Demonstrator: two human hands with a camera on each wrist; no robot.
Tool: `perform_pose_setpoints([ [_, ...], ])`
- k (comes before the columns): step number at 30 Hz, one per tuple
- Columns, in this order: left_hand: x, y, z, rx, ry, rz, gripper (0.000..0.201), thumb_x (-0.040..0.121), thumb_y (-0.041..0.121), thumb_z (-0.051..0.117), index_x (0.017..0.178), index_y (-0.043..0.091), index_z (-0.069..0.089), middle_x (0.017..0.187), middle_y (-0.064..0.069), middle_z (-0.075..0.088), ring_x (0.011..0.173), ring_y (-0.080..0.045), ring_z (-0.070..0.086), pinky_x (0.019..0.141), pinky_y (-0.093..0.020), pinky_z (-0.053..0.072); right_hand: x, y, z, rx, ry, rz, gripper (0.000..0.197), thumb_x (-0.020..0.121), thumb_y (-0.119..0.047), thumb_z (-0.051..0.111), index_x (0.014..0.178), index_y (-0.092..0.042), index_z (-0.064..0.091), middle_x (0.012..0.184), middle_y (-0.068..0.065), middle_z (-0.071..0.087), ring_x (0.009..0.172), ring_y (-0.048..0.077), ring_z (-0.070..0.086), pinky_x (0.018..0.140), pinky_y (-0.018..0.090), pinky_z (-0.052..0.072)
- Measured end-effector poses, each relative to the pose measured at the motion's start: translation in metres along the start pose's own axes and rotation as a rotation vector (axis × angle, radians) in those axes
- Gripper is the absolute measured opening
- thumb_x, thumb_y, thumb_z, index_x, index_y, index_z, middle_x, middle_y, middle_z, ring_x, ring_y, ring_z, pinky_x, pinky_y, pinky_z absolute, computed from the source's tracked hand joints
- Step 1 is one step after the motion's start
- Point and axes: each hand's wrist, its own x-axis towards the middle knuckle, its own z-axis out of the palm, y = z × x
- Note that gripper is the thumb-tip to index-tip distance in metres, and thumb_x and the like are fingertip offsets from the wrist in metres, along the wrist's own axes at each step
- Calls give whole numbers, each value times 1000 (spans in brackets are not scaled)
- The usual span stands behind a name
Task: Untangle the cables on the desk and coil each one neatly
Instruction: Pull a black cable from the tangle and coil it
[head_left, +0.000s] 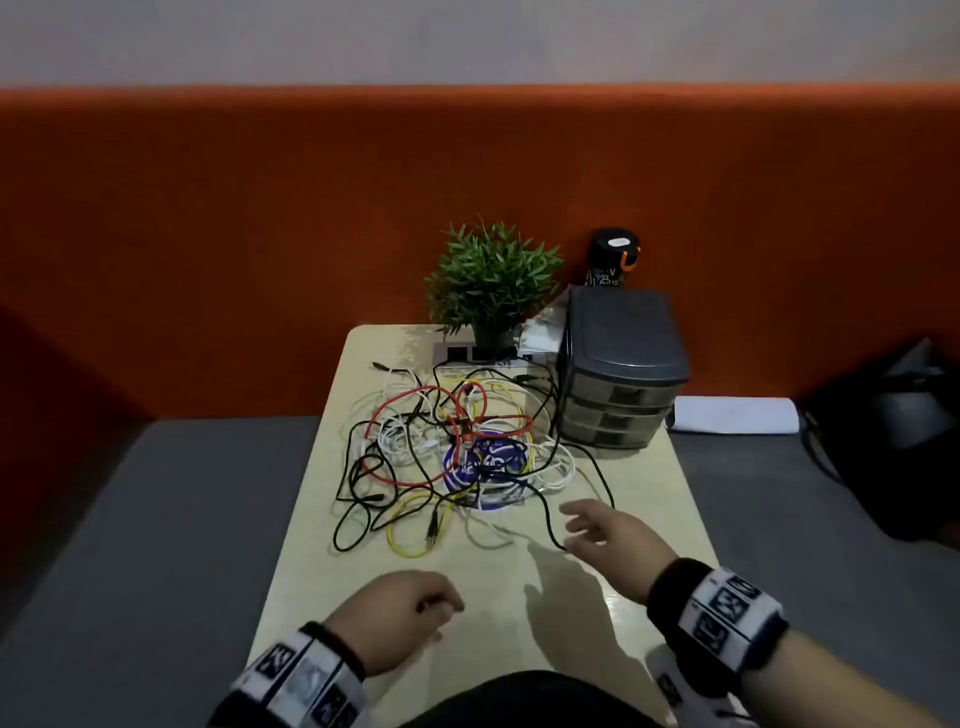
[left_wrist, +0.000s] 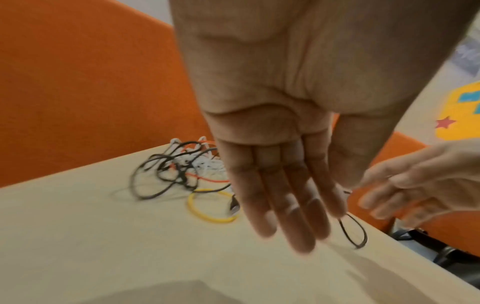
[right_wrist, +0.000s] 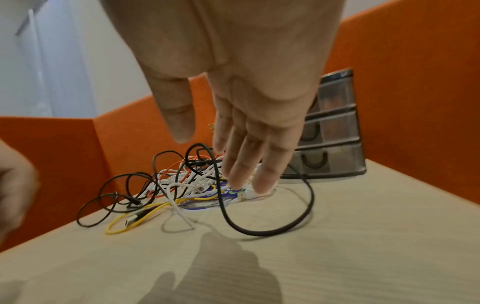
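- Tangle of cables (head_left: 447, 457) sits mid-desk (head_left: 649, 488), black, white, red and yellow strands knotted together, just in front of the drawer unit (head_left: 621, 369).
- Right hand (head_left: 608, 535) hovers over the near edge of the pile, fingers straight, holding nothing.
- Left hand (head_left: 400, 618) hangs nearer the body, fingers relaxed and empty.

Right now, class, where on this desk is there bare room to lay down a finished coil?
Bare desk lies along the near edge, between the left hand and right hand. The middle is crowded by the cable tangle; the far end by the plant and drawer box.
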Motion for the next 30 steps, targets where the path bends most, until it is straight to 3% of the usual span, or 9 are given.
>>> perform_pose_setpoints([
  [2, 18, 15, -6, 16, 154, 51, 19, 96, 22, 49, 107, 30, 63, 111, 11, 56, 85, 2, 56, 73, -7, 43, 14, -8, 5, 105, 41, 43, 39, 90, -26, 62, 127, -26, 52, 111, 0, 63, 98, 15, 61, 84, 22, 45],
  [6, 46, 37, -14, -3, 274, 139, 29, 95, 19, 49, 121, 31, 55, 121, 13, 45, 102, -5, 55, 90, -30, 49, 30, -16, 15, 127, 49, 106, 24, 90, -29, 61, 112, -22, 59, 80, -1, 63, 69, 12, 58, 64, 22, 45],
  [10, 67, 44, -22, 28, 321, 133, 40, 93, 15, 51, 130, 31, 48, 132, 9, 43, 111, -8, 52, 96, -28, 43, 36, -28, 17, 10, 32, 61, 9, 90, -33, 61, 86, -26, 57, 77, -3, 56, 69, 14, 53, 58, 21, 38],
  [13, 76, 47, -22, 103, 284, 135, 40, 92, 16, 52, 131, 27, 48, 132, 7, 44, 117, -12, 47, 96, -22, 36, 35, -44, 15, 24, 18, -39, 24, 94, -24, 54, 71, -24, 47, 72, 0, 53, 72, 19, 49, 62, 28, 35],
  [16, 78, 50, -27, 122, 340, 138, 12, 96, 23, 48, 106, 22, 55, 107, 3, 55, 99, -16, 53, 81, -28, 40, 22, -59, 2, 186, 46, -138, 20, 96, -21, 50, 76, -23, 49, 65, 1, 59, 65, 19, 53, 68, 33, 43],
  [19, 76, 48, -36, 36, 417, 164, 17, 98, 22, 42, 84, 21, 51, 87, 4, 53, 82, -18, 53, 75, -38, 44, 8, -72, -21, 349, 106, -219, 19, 95, -19, 54, 76, -22, 54, 49, -9, 48, 49, 13, 45, 55, 31, 42],
  [23, 64, 58, -59, -80, 599, 247, 20, 98, 25, 45, 81, 27, 55, 72, 9, 53, 67, -11, 50, 59, -32, 38, -3, -82, -58, 398, 162, -297, 16, 90, -21, 62, 75, -24, 59, 49, -13, 49, 42, 1, 35, 48, 20, 30],
  [27, 45, 70, -95, -280, 790, 264, 23, 98, 18, 45, 84, 23, 62, 67, 5, 56, 60, -16, 52, 57, -37, 45, -19, -82, -87, 291, 226, -330, 16, 85, -18, 69, 71, -16, 60, 47, -16, 56, 42, -3, 45, 48, 8, 32],
  [30, 38, 55, -125, -384, 892, 183, 26, 98, 17, 45, 82, 28, 64, 64, 4, 56, 53, -13, 52, 51, -32, 44, -23, -70, -104, 239, 298, -320, 14, 80, -19, 74, 72, -14, 64, 62, -7, 69, 60, 4, 60, 63, 17, 43],
])
